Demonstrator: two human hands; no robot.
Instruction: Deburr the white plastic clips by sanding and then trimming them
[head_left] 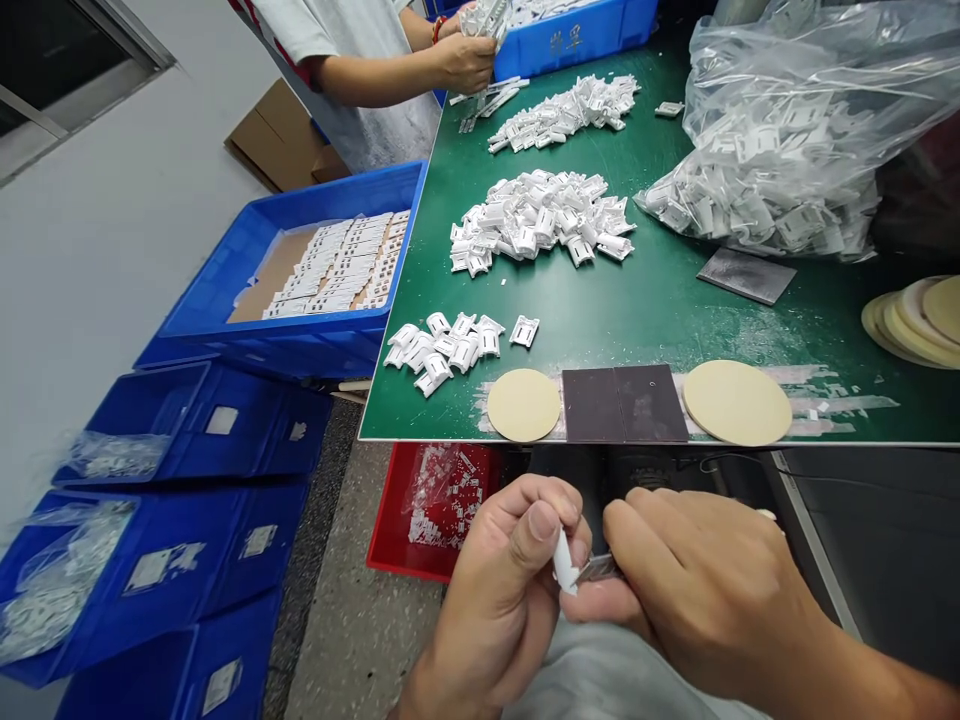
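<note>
In front of my lap, below the table edge, my left hand [517,580] pinches a small white plastic part [564,565] between thumb and fingers. My right hand [697,580] is closed around a thin metal blade [600,567], whose handle, if any, is hidden by the fingers. The blade meets the lower edge of the part, close to my right thumb. Above my hands, a small group of similar white plastic parts [442,348] lies on the green table [675,300], with a larger pile of white parts [540,218] behind it.
Round cream discs [523,405] and dark square pads [626,403] line the table's front edge. A plastic bag of parts [787,180] sits at right. Blue crates [292,340] stand left; a red bin [382,540] is below. A co-worker's hands [469,62] hold white pieces.
</note>
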